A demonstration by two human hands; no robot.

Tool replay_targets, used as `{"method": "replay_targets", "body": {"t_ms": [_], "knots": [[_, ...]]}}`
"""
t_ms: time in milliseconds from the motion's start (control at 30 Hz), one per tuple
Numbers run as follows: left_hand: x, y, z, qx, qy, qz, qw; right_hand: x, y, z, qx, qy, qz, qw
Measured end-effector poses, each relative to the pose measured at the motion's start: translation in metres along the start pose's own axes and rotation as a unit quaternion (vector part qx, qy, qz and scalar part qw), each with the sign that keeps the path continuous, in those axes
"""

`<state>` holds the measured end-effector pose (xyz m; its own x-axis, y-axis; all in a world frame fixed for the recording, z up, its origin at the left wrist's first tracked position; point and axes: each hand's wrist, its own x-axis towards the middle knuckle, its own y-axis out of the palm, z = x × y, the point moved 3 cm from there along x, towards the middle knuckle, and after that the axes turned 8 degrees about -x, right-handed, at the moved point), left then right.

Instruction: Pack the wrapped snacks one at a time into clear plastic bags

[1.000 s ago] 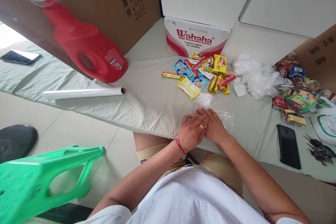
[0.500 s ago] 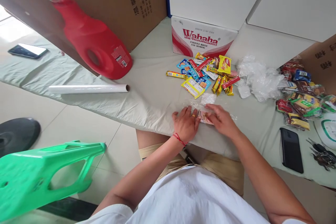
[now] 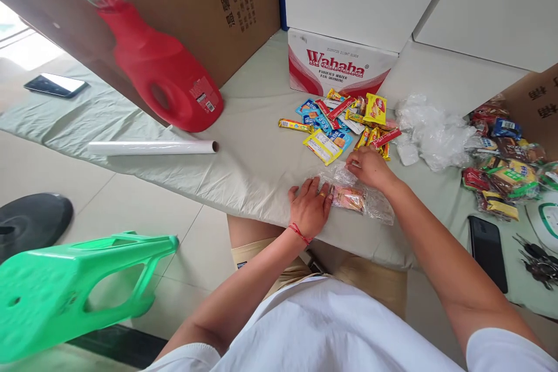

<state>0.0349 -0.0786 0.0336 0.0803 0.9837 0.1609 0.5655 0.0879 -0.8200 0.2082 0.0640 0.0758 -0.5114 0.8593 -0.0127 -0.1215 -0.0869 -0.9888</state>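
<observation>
My left hand [image 3: 310, 206] lies flat on the cloth with its fingers spread. Its thumb side touches the left end of a small pink snack packet [image 3: 349, 199]. Clear plastic film [image 3: 379, 207] lies around the packet and sticks out to its right. Above the packet, my right hand [image 3: 369, 167] is closed, with thumb and fingertips pinching a crumpled part of the clear film. Just beyond it is a pile of small snack packets [image 3: 323, 146] in yellow, blue and red wrappers.
A white cardboard roll [image 3: 152, 147] and a red jug [image 3: 170, 78] are on the left. Crumpled clear plastic [image 3: 436, 131], bagged snacks [image 3: 505, 177], a black phone [image 3: 487, 253] and keys [image 3: 538, 261] lie on the right. A Wahaha box [image 3: 335, 64] stands behind; a green stool [image 3: 65, 279] is on the floor.
My right hand has moved from the pink packet up to the film above it and pinches there, leaving the packet in plain sight. My left hand has stayed in place.
</observation>
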Motion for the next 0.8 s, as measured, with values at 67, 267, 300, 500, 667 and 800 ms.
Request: {"method": "replay_targets", "body": {"t_ms": [67, 267, 300, 500, 667, 800], "knots": [[0.0, 0.0, 0.0, -0.005, -0.003, 0.007, 1.0, -0.004, -0.004, 0.0, 0.019, -0.035, -0.017, 0.999], [0.001, 0.001, 0.002, -0.003, -0.002, 0.011, 1.0, -0.009, -0.006, -0.003, 0.035, -0.039, 0.02, 0.998], [0.001, 0.0, 0.002, -0.003, -0.002, 0.01, 1.0, -0.011, -0.008, 0.0, 0.038, -0.043, 0.022, 0.998], [0.0, -0.001, 0.0, -0.01, 0.001, -0.001, 1.0, -0.05, -0.024, 0.04, 0.0, -0.043, 0.009, 0.999], [0.002, -0.002, 0.01, -0.048, -0.009, -0.015, 0.999, -0.094, 0.001, 0.073, -0.073, -0.091, 0.102, 0.988], [0.011, -0.009, 0.031, -0.114, -0.075, -0.098, 0.986, -0.108, 0.024, 0.078, -0.127, -0.104, 0.149, 0.975]]}}
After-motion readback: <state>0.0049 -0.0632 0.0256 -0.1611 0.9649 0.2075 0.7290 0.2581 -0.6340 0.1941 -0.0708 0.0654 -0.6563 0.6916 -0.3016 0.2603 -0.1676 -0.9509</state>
